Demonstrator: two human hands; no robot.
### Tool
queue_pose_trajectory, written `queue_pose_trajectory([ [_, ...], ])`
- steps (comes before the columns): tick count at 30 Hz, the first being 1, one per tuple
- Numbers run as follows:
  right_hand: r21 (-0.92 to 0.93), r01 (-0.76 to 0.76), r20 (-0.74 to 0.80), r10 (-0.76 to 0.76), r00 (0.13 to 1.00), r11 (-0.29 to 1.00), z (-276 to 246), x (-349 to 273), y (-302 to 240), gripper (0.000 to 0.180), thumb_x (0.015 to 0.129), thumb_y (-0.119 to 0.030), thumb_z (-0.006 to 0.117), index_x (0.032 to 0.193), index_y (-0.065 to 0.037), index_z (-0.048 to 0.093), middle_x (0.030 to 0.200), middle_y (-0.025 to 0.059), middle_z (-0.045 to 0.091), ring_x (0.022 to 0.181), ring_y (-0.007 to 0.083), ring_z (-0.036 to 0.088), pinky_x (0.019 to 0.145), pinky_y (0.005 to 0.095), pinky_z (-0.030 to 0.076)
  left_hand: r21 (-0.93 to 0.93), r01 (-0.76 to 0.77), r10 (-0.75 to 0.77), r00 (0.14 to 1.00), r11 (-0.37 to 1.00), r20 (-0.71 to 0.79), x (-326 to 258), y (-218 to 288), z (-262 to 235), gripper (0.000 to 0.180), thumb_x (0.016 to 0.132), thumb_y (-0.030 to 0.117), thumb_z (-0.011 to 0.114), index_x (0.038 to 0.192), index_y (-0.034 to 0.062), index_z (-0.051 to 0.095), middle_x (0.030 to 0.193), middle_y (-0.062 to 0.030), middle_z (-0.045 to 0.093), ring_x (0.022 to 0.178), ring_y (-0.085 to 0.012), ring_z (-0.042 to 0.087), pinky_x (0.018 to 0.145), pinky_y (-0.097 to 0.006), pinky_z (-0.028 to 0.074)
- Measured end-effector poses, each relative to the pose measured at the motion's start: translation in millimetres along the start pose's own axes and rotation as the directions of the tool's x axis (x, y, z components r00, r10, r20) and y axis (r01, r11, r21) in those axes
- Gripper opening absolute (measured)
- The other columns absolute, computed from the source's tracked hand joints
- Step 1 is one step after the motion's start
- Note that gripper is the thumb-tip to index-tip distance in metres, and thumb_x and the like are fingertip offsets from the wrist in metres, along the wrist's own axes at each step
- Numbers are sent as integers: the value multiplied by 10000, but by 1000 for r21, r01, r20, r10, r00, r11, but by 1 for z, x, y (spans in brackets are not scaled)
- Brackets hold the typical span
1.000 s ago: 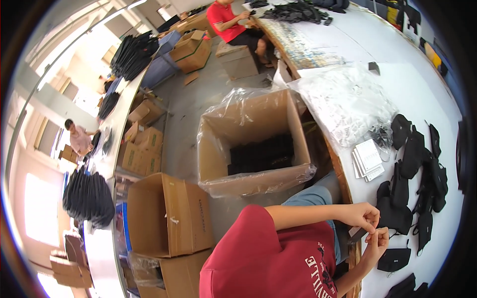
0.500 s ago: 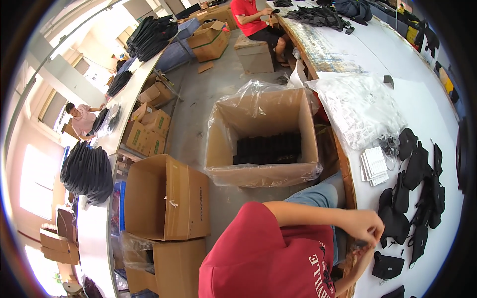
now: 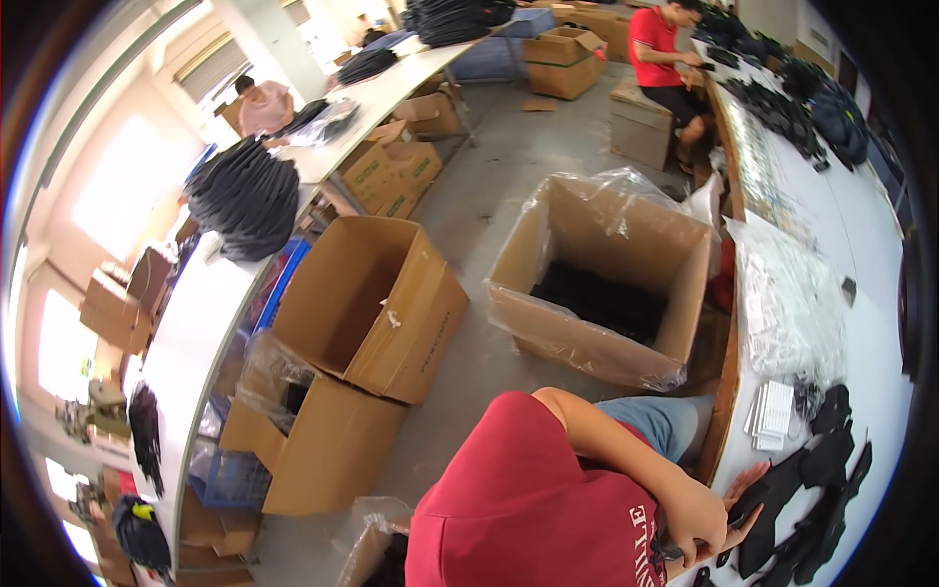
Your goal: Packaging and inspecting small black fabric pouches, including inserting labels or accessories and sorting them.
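Note:
My left hand (image 3: 696,520) is bent down at the near edge of the right-hand table, its fingers curled together. A small dark piece shows by its fingertips, too little of it to name. Partly hidden behind it, my right hand (image 3: 751,494) stretches out its fingers next to a black fabric pouch (image 3: 773,509). Its palm is covered by the left hand. More black pouches (image 3: 831,489) lie spread over the white table around and beyond the hands. A stack of white cards (image 3: 771,411) sits farther along the table.
A large carton (image 3: 597,347) lined with clear plastic, black items inside, stands on the floor by the table. Two open cartons (image 3: 342,303) stand left of it. A clear bag of white pieces (image 3: 787,303) lies on the table. A person in red (image 3: 653,49) sits farther off.
The view has swung, so the room appears shifted rightward and tilted. My hands have moved lower in the picture. My right hand's fingers now show stretched out beside the pouches.

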State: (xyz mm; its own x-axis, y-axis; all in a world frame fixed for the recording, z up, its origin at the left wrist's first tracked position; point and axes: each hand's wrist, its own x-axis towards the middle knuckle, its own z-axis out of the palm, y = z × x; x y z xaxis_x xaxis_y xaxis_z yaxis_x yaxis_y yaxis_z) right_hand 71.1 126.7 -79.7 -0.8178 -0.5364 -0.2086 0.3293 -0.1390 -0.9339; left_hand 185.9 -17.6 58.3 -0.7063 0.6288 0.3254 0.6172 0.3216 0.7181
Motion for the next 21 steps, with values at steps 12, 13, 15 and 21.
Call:
queue_pose_trajectory([
  [12, -564, 69, 550, 312, 775, 823, 105, -5, -56, 607, 915, -162, 562, 1405, 40, 267, 1321, 131, 424, 1171, 191, 439, 987, 299, 364, 540, 386, -7, 818, 748, -575, -103, -7, -43, 497, 618, 40, 650, 1100, 153, 601, 1358, -94, 416, 1071, -296, 424, 949, -417, 364],
  [13, -519, -1, 577, 351, 738, 855, 106, -8, -59, 592, 947, -212, 525, 1414, 40, 262, 1328, 128, 426, 1190, 189, 426, 1012, 293, 335, 527, 415, -32, 806, 742, -590, -114, -9, -40, 462, 649, 45, 643, 1096, 153, 602, 1343, -86, 434, 1061, -285, 431, 947, -406, 368],
  [15, -524, 134, 598, 252, 761, 841, 85, 0, -39, 558, 991, -295, 436, 1406, 44, 279, 1337, 111, 431, 1194, 168, 426, 999, 279, 348, 520, 407, -30, 808, 751, -589, -127, -11, -34, 422, 678, 53, 631, 1088, 149, 605, 1324, -74, 458, 1050, -274, 446, 943, -395, 376],
  [21, -274, -212, 602, 339, 723, 938, 64, -9, -30, 581, 1002, -357, 377, 1412, 42, 275, 1352, 130, 430, 1212, 184, 440, 1029, 295, 326, 514, 291, 130, 762, 807, -634, -119, -29, -33, 282, 710, 64, 617, 989, 100, 606, 1208, -88, 533, 1038, -268, 490, 933, -389, 399],
])
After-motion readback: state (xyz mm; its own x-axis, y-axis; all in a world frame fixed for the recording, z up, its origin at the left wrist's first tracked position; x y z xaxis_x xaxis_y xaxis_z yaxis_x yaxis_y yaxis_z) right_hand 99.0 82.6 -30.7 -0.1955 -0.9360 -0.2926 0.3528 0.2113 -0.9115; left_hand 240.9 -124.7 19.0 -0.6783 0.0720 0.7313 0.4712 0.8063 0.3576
